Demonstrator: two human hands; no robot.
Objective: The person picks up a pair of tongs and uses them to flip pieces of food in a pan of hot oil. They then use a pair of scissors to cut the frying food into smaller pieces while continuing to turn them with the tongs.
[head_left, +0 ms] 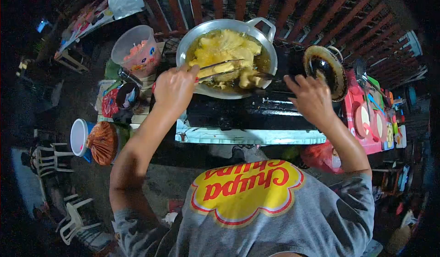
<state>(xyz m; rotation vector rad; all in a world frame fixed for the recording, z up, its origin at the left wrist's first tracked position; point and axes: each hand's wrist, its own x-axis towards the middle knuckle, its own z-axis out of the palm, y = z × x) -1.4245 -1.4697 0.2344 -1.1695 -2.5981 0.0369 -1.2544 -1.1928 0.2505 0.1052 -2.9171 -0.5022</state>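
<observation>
A wide metal pan of oil holds a mass of yellow battered food. My left hand is closed around tongs, whose two arms reach over the food. On the pan's right side, my right hand grips a dark utensil that touches a yellow piece at the pan's lower right. The fingers of this hand are partly blurred.
A smaller blackened wok stands at the right, beside a pink table with bowls and utensils. At the left are a clear flowered bucket, a blue-rimmed bucket and white chairs. Wooden slats rise behind the pan.
</observation>
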